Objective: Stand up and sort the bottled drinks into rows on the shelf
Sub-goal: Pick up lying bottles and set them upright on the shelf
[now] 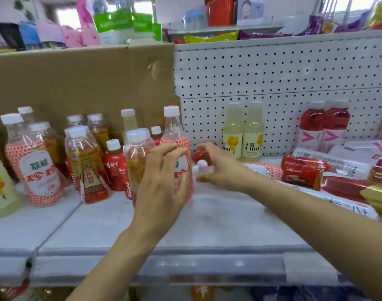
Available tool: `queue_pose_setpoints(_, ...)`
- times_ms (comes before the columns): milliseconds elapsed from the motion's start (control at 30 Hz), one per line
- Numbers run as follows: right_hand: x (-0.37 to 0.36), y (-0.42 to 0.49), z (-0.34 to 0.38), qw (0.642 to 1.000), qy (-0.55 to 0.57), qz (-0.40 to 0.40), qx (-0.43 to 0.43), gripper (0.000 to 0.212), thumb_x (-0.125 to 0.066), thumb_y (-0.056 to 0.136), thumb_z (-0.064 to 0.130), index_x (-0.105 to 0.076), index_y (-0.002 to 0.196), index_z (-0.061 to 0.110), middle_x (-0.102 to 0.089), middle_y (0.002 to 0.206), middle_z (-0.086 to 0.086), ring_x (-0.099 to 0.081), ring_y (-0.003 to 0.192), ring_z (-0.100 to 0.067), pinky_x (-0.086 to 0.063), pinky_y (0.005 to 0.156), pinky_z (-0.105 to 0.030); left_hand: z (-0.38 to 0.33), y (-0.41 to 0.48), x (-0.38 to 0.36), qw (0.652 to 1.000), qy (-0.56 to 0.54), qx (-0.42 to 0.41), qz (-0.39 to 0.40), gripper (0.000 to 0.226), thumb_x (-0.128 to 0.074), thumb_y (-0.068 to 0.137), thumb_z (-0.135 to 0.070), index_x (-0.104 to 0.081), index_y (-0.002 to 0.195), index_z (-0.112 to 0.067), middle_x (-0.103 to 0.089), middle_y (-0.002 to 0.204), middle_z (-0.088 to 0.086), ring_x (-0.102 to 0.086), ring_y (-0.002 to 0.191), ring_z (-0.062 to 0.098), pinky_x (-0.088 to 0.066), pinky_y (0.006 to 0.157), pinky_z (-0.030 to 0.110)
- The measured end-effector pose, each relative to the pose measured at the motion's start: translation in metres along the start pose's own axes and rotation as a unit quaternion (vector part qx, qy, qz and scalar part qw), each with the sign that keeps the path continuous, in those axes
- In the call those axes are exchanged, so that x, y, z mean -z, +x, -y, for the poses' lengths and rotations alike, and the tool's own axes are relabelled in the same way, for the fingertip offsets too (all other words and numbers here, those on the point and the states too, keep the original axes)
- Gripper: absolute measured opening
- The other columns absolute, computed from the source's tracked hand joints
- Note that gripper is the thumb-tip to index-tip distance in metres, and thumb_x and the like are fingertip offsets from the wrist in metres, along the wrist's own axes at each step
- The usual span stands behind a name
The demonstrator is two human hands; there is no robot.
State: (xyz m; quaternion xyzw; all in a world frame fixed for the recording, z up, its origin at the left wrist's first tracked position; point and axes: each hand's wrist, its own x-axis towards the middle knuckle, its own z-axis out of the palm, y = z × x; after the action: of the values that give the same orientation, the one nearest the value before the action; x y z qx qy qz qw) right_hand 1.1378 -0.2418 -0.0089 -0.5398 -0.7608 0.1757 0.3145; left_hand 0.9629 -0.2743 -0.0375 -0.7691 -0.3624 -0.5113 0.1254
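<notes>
The shelf (207, 218) is a pale, smooth grey board, and its widest bare stretch lies below both sets of fingers, running to a clear plastic price rail (185, 268) along the front edge. Behind the fingers the way is closed by brown cardboard (77, 83) and a white pegboard (272, 72).

The left hand (161, 179) has its fingers spread and relaxed in front of a tall bottle (175, 135). Whether they touch it cannot be told. This bottle stands upright, clear plastic with a white cap and a red-dotted sleeve. Just left of these fingers stands a clear amber bottle (138, 153), with more upright bottles crowded beyond it.

The right hand (216, 166) curls its thumb and fingers round the white-capped end of a lying bottle (264, 170), which wears the same dotted sleeve and lies flat on the shelf. This spot is blurred. A small red bottle (204, 154) sits just behind these fingers. Up and to their right, two pale yellow bottles (243, 133) stand against the pegboard. Further right, a pile of glossy red bottles (305, 170) lies on its side.
</notes>
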Motion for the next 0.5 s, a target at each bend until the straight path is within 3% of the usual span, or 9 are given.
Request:
queue_pose_setpoints(67,0.041,-0.002,-0.026,0.993,-0.117,0.012,-0.011,0.058,-0.075,0.083,0.034,-0.047,0.131,0.020,-0.053,0.129,0.002,-0.050,0.118,-0.016,-0.044,0.103,-0.038,-0.013,0.006,-0.013,0.999,-0.032,0.001,0.024,0.040,-0.061,0.088,-0.008,-0.055,0.128,-0.011,-0.049,0.126,0.001,-0.043,0.117,0.005,-0.034,0.104,0.011)
queue_pose_setpoints(133,0.077,-0.004,-0.049,0.974,-0.203,0.090,-0.055,0.058,-0.074,0.084,0.040,-0.048,0.132,0.019,-0.054,0.128,0.003,-0.053,0.115,-0.017,-0.045,0.101,-0.035,-0.029,0.017,-0.033,0.996,-0.058,0.018,0.067,0.035,-0.058,0.094,-0.008,-0.054,0.128,-0.013,-0.050,0.121,-0.003,-0.047,0.109,0.004,-0.042,0.097,0.015)
queue_pose_setpoints(233,0.096,-0.006,-0.073,0.942,-0.242,0.212,-0.098,0.054,-0.076,0.082,0.042,-0.050,0.127,0.023,-0.062,0.121,0.003,-0.062,0.100,-0.013,-0.051,0.092,-0.029,-0.039,0.039,-0.068,0.975,-0.084,0.137,0.151,0.038,-0.056,0.099,-0.017,-0.049,0.136,-0.015,-0.043,0.125,-0.005,-0.045,0.118,0.009,-0.036,0.104,0.021)
queue_pose_setpoints(333,0.088,0.001,-0.089,0.941,-0.240,0.224,-0.084,0.052,-0.080,0.074,0.048,-0.053,0.114,0.029,-0.064,0.108,0.006,-0.064,0.092,-0.011,-0.055,0.084,-0.030,-0.023,0.062,-0.102,0.916,-0.117,0.320,0.213,0.051,-0.049,0.098,-0.044,-0.046,0.140,-0.014,-0.046,0.137,0.003,-0.045,0.128,0.019,-0.036,0.112,0.041)
queue_pose_setpoints(400,0.081,0.007,-0.096,0.948,-0.224,0.218,-0.067,0.054,-0.082,0.068,0.053,-0.054,0.108,0.031,-0.066,0.098,0.008,-0.066,0.084,-0.009,-0.057,0.077,-0.029,-0.015,0.072,-0.114,0.890,-0.109,0.379,0.229,0.081,-0.038,0.085,-0.071,-0.047,0.140,-0.012,-0.050,0.140,0.007,-0.047,0.130,0.024,-0.038,0.110,0.051)
queue_pose_setpoints(433,0.079,0.010,-0.098,0.950,-0.218,0.217,-0.057,0.056,-0.083,0.067,0.053,-0.055,0.109,0.029,-0.066,0.095,0.007,-0.066,0.082,-0.009,-0.058,0.075,-0.028,-0.012,0.075,-0.119,0.874,-0.116,0.412,0.229,0.088,-0.032,0.084,-0.076,-0.045,0.142,-0.011,-0.049,0.142,0.005,-0.046,0.132,0.025,-0.037,0.111,0.051)
queue_pose_setpoints(500,0.079,0.013,-0.101,0.952,-0.210,0.217,-0.049,0.058,-0.084,0.067,0.047,-0.056,0.114,0.026,-0.066,0.094,0.006,-0.066,0.079,-0.008,-0.060,0.072,-0.027,-0.013,0.080,-0.123,0.830,-0.178,0.490,0.200,0.079,-0.029,0.093,-0.072,-0.040,0.146,-0.014,-0.047,0.146,0.004,-0.046,0.132,0.024,-0.035,0.111,0.050)
